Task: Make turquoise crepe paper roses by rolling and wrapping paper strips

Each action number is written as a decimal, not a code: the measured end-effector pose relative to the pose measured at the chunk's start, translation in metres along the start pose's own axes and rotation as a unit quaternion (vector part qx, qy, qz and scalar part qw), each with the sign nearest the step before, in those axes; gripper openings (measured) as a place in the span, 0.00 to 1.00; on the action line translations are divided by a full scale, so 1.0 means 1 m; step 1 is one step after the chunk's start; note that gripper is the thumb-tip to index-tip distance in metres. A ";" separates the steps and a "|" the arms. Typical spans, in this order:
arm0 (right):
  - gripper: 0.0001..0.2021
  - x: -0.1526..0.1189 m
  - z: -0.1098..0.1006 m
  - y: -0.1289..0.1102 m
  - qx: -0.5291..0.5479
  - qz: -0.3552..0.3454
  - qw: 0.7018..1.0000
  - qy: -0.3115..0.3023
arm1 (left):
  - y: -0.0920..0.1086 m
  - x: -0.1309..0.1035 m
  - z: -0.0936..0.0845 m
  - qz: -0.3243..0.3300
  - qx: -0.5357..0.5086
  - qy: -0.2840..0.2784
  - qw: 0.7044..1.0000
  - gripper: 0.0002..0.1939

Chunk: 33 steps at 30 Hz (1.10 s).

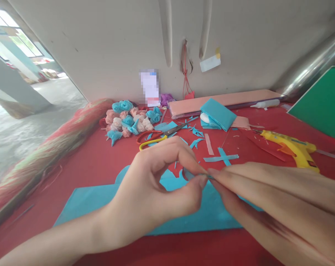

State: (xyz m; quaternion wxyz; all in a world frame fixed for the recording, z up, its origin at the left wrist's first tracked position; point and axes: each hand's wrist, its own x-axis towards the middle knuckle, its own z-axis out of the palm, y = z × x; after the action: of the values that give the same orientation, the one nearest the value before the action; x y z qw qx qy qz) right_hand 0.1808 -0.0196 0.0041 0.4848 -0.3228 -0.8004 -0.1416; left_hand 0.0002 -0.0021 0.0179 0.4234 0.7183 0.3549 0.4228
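Over a blue crepe paper sheet (87, 203), my left hand (156, 188) pinches a small blue crepe paper piece (209, 176) between thumb and forefinger. The fingertips of my right hand (278, 199) close on the same piece from the right, meeting the left fingertips. Most of the piece is hidden by the fingers. Cut blue paper (170, 180) lies on the sheet just behind my left hand. Scissors (153, 139) with red and yellow handles rest on the table beyond, among blue scraps (196, 143).
Several pink, white and blue paper roses (127, 120) are heaped at the back left. A folded blue paper bundle (218, 114) sits behind the scraps. To the right lies a yellow glue gun (292, 146). A long pink paper pack (223, 101) lies along the wall.
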 end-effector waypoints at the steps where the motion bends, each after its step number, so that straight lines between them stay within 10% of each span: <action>1: 0.05 -0.001 0.000 0.001 0.002 -0.006 1.000 0.008 | 0.000 0.000 0.000 -0.006 -0.009 0.001 1.000 0.07; 18: 0.07 0.000 0.010 -0.002 0.099 0.123 0.987 0.027 | -0.007 0.003 0.002 0.080 -0.016 0.028 0.996 0.05; 23: 0.08 0.007 0.012 0.004 0.254 0.202 0.945 -0.035 | -0.007 0.001 -0.001 0.087 -0.010 0.025 0.996 0.04; 29: 0.10 0.011 0.004 0.010 0.422 0.326 0.817 -0.219 | -0.013 0.003 -0.004 0.102 -0.050 -0.005 0.994 0.05; 33: 0.10 0.005 0.008 0.003 0.399 0.304 0.857 -0.117 | -0.014 0.003 -0.003 0.110 -0.057 0.004 0.992 0.06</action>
State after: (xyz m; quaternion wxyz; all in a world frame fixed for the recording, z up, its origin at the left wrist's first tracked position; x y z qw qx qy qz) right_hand 0.1755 -0.0113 0.0043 0.4936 -0.3433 -0.7013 0.3831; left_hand -0.0035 0.0069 0.0065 0.4134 0.7258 0.2505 0.4894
